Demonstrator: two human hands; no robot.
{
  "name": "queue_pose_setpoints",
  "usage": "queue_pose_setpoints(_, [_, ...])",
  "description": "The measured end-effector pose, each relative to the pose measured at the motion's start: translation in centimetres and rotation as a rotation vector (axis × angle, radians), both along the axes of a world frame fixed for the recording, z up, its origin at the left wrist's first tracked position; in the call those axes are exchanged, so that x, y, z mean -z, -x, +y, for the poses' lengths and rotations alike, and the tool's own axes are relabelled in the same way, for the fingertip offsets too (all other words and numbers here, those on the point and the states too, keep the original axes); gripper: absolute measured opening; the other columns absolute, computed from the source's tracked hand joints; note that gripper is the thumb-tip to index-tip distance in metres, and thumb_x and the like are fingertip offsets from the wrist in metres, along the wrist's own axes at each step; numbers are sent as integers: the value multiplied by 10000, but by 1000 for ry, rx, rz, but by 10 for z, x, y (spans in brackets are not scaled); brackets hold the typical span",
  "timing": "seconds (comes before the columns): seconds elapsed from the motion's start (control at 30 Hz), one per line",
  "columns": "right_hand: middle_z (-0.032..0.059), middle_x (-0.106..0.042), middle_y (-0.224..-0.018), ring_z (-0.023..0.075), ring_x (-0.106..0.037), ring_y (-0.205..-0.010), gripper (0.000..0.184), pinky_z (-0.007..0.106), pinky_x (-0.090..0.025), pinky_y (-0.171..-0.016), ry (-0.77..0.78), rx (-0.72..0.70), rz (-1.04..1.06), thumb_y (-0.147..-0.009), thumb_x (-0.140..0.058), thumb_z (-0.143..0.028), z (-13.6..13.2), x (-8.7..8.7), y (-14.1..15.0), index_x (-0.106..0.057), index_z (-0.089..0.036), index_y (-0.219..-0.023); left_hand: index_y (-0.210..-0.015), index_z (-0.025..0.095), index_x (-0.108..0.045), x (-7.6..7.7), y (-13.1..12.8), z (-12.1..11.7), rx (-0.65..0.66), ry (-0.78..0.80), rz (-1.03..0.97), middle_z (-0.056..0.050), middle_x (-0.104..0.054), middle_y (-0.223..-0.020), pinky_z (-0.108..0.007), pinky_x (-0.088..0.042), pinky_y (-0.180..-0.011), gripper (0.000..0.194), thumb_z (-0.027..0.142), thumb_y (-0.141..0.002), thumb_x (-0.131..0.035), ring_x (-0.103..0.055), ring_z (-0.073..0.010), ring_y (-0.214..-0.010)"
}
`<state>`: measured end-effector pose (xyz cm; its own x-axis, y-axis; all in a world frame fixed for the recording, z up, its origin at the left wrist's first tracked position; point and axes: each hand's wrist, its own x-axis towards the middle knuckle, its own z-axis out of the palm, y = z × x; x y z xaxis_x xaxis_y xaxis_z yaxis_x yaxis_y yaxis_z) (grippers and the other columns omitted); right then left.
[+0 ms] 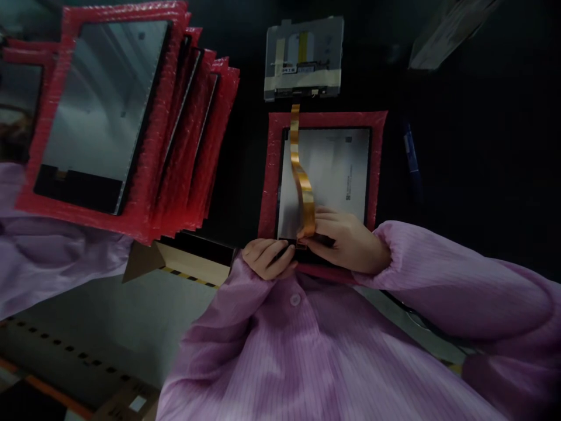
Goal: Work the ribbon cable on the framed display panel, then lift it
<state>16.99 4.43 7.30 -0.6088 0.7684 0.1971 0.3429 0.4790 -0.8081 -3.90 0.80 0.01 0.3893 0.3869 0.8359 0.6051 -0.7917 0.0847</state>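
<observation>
Right in front of me a display panel (pixel 328 169), grey backside up, lies on a red bubble-wrap sheet (pixel 379 152). My right hand (pixel 344 240) pinches the near end of a long orange flex cable (pixel 300 172) over the panel's near black edge. From there the cable runs across the panel to a driver board in a clear holder (pixel 304 58). My left hand (pixel 268 257) rests at the panel's near left corner, fingers curled on its edge; what lies under the fingertips is hidden.
To the left stands a leaning stack of panels (pixel 105 111) in red bubble wrap. A blue pen (pixel 411 149) lies at the right, a pale box (pixel 447 35) at the far right. An open carton (pixel 188 257) sits below the table edge. Another person's purple sleeve (pixel 56 251) shows at left.
</observation>
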Motion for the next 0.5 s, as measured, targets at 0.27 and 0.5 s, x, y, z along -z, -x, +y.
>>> queue_pose_setpoints(0.27, [60, -615, -801, 180, -545, -831, 112, 307, -485, -751, -62, -49, -3, -905, -544, -137, 0, 3, 0, -633, -115, -841, -762, 255, -675, -4, -4, 2, -54, -25, 8, 5, -651, -658, -265, -478, -560, 210, 361, -820, -503, -567, -137, -600])
queue_pose_setpoints(0.5, [51, -652, -849, 179, -582, -886, 92, 304, -495, -808, -27, -41, 1, -898, -546, -124, 0, 0, 0, -637, -131, -885, -756, 239, -668, -7, -6, 4, -59, -43, 29, -1, -647, -652, -262, -472, -546, 245, 366, -840, -476, -563, -135, -592])
